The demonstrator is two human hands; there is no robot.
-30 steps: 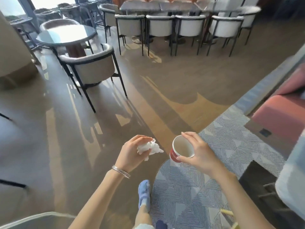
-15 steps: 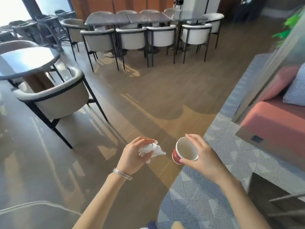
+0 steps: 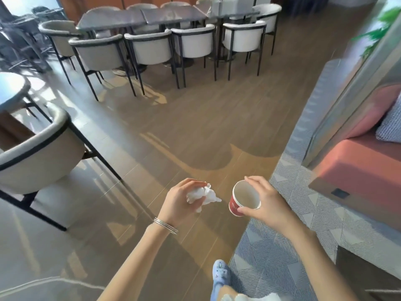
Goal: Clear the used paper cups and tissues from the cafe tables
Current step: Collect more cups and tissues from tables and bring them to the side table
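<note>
A crumpled white tissue [image 3: 204, 195] is bunched in my left hand [image 3: 181, 203], which wears thin bracelets at the wrist. My right hand [image 3: 267, 203] grips a red paper cup [image 3: 243, 198] by its rim, with thumb and fingers on opposite sides. The cup tilts toward me and its pale inside looks empty. Both hands are held in front of me above the wooden floor, a short gap between tissue and cup.
A long dark table [image 3: 152, 16] with several white chairs [image 3: 149, 47] stands ahead. A round table [image 3: 10, 92] and chair [image 3: 36, 153] are at the left. A coral sofa [image 3: 358, 161] sits at the right on a patterned grey rug [image 3: 293, 224]. My blue shoe [image 3: 219, 276] shows below.
The view has swung left to right as I walk; the long table and the sofa are closer. Both hands keep the same hold on tissue and cup.
</note>
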